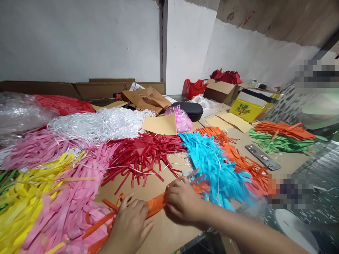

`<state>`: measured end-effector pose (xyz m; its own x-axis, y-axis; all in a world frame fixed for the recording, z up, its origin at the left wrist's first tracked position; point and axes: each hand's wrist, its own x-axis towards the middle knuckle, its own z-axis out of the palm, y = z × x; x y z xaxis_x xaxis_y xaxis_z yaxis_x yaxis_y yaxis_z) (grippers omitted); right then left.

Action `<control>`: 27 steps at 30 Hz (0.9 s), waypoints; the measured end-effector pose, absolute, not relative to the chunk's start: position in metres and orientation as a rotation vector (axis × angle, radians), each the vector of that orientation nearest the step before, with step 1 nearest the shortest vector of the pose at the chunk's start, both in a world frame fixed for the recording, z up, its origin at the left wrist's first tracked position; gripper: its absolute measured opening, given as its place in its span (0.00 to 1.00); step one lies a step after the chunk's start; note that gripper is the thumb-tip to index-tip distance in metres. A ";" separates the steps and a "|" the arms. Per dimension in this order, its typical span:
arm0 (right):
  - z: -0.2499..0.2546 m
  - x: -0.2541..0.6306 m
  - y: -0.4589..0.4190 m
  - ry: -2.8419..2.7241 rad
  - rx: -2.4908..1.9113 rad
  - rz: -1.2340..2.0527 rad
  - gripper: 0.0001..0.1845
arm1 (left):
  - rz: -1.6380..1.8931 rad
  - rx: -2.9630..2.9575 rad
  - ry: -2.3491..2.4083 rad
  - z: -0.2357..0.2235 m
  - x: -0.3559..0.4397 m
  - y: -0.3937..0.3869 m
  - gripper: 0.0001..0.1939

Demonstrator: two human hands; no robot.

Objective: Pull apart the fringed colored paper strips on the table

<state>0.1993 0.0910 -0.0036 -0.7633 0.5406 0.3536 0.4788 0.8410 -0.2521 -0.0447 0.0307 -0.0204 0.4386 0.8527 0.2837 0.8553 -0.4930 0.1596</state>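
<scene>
A rolled bundle of orange fringed tissue paper [156, 206] lies across the brown cardboard work surface [148, 187] in front of me. My left hand [129, 224] is curled round its left part, where loose orange strips trail off. My right hand [182, 199] presses and pinches the bundle's right part, close to a pile of blue fringed paper [212, 162]. A thin white string [148, 173] runs over the cardboard just beyond the hands.
Piles of fringed paper surround the hands: yellow [23, 197], pink [71, 197], red [143, 151], orange [238, 158]. White plastic strips [97, 123], a black case [190, 109], a metal plate [262, 157], green and orange stacks [280, 137] and cardboard boxes [222, 90] lie farther back.
</scene>
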 end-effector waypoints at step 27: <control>-0.015 0.206 0.090 -2.705 -0.718 0.135 0.07 | -0.664 -2.410 -1.409 -0.037 -0.047 0.019 0.23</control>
